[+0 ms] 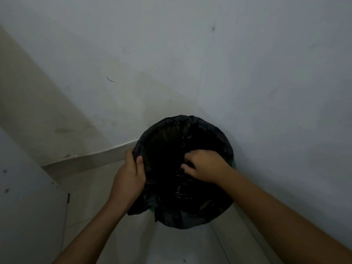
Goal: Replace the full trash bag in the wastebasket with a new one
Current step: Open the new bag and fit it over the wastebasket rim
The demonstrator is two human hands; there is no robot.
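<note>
A black trash bag point(171, 138) lines a round wastebasket, its edge folded over the rim. Only a sliver of the green wastebasket point(233, 163) shows at the right. My left hand point(131, 174) grips the bag's folded edge at the left rim, thumb inside. My right hand point(205, 165) reaches into the opening from the right, fingers curled on crumpled bag plastic inside. The basket's inside is too dark to see its contents.
The basket stands in a corner against a white wall point(247, 73). A pale tiled floor point(133, 241) lies below it. A white cabinet or door panel point(28, 206) stands at the left, and a thin white conduit point(106, 151) runs along the wall's base.
</note>
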